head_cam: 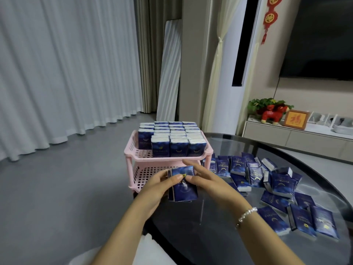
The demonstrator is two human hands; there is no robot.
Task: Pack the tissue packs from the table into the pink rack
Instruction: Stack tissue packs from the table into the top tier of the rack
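A pink two-tier rack [131,153] stands at the table's left edge. Its top tier is packed with several upright dark blue tissue packs [178,148]; the lower tier [147,175] shows bare mesh. Both hands hold a small stack of blue tissue packs [184,190] in front of the lower tier. My left hand [159,185] grips the stack's left side, thumb on its face. On the stack's right side rests my right hand [205,178], fingers partly spread. Several loose packs [277,186] lie scattered on the table to the right.
The round dark glass table [219,226] fills the lower right. A grey floor and white curtains lie to the left. Behind the table are a low white cabinet [286,134] with ornaments, a tall white unit and a wall TV.
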